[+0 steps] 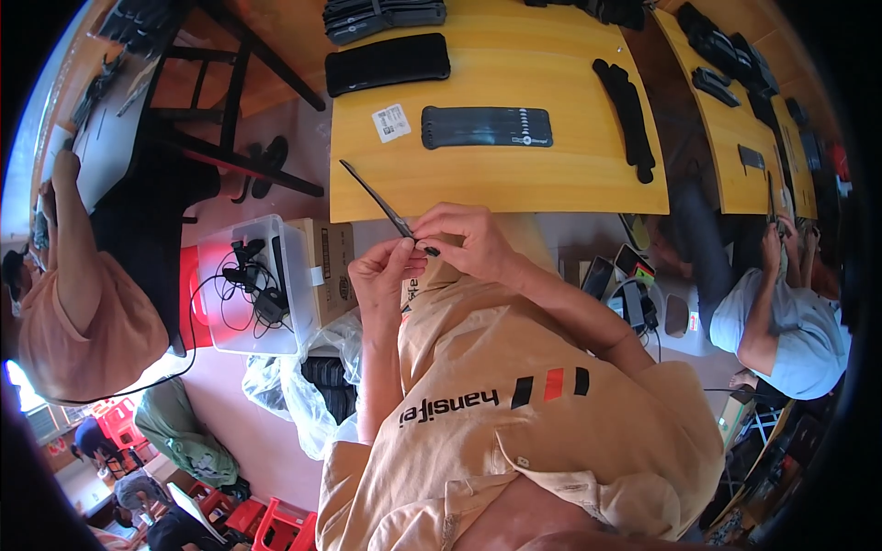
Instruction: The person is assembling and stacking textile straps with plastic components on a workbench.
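Observation:
In front of my chest, just off the table's near edge, both hands hold a thin dark strip-like piece (373,195), seen nearly edge-on and slanting up to the left. My left hand (378,274) pinches its lower end from below. The fingers of my right hand (467,241) close on the same end, where a small black tip pokes out. What that end looks like is mostly covered by fingers. Beyond them a flat dark grey panel with white print (473,127) lies on the yellow table (570,188), with a white printed label (390,123) to its left.
A black fabric pad (389,64) and a dark stack (381,20) sit at the table's far left; a black strap-shaped piece (627,119) lies right. Left below stand a clear bin of cables (257,317) and a cardboard box (333,266). Other people work on both sides.

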